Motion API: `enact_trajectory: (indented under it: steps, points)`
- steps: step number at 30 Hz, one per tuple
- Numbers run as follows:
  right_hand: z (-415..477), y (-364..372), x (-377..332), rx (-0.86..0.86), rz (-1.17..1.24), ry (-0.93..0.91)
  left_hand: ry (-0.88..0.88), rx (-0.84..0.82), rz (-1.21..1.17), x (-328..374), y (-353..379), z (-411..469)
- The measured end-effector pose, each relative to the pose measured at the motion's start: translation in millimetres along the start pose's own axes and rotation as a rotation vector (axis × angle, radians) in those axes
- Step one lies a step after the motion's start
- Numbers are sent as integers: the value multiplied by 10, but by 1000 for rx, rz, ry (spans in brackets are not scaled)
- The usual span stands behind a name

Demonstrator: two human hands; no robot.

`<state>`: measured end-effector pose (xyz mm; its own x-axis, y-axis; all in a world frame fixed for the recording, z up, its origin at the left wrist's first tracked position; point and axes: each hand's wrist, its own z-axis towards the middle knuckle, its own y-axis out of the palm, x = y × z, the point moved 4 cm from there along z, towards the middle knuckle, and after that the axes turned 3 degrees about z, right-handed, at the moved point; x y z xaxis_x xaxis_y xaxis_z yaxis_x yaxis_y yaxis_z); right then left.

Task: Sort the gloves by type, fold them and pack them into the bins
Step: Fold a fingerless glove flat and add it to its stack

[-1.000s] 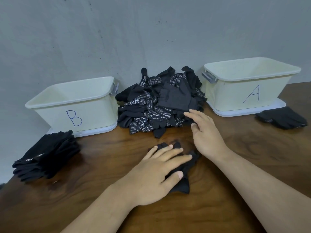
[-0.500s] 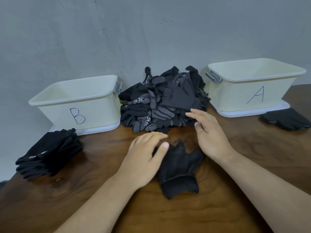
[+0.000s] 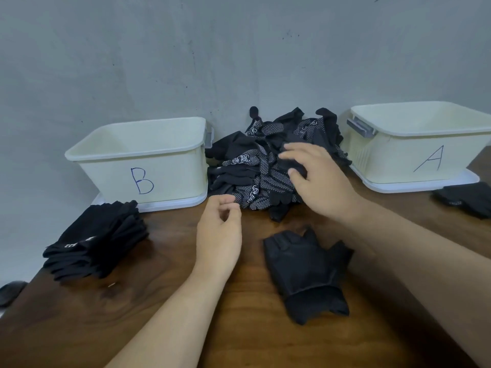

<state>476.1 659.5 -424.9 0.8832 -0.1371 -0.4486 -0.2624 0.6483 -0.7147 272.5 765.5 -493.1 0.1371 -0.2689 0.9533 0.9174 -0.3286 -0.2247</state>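
A heap of black gloves (image 3: 252,179), some plain and some with white dots, lies against the wall between the two cream bins. My right hand (image 3: 318,181) reaches onto the heap and pinches a plain black glove (image 3: 293,162) between thumb and fingers. My left hand (image 3: 218,235) hovers at the heap's front edge with its fingers loosely curled, holding nothing. One plain fingerless black glove (image 3: 305,269) lies flat on the wooden table (image 3: 159,301) in front of me. Bin B (image 3: 170,179) stands on the left and bin A (image 3: 398,163) on the right.
A stack of folded black gloves (image 3: 98,243) sits in front of bin B near the table's left edge. A smaller stack of black gloves (image 3: 465,199) lies in front of bin A. A dark object (image 3: 10,292) lies off the table's left corner. The grey wall is close behind.
My left hand lifted off the flat glove and moved left and back toward the heap. My right hand moved up from the table onto the heap and took hold of a glove.
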Motion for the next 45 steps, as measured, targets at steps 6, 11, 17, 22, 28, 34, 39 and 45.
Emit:
enact_trajectory:
  steps: [6,11,17,22,28,34,39,45]
  points:
    - [813,308,-465,-114,-143,-88,-19,69,-30,-45,-21,58]
    - [1315,613,-582,-249,-263,-25,-22,77,-70,-41,-41,50]
    - [1383,859,-571,-452,-448,54,-14,51,-57,-43,-39,36]
    - [1427,705,-457,-422,-441,14,2,51,-58,-32,-23,32]
    - [1395,492,-452,-418,-453,-78,4,74,-66,-42,-20,33]
    - [1216,505,-752,-392,-337,-322,-15,87,-122,-53,-27,40]
    - [986,819,-793,-451,-539,-391,-22,71,-122,-42,-31,41]
    - [1070,929,-697,-289,-536,-191,-13,22,-89,-41,-17,19]
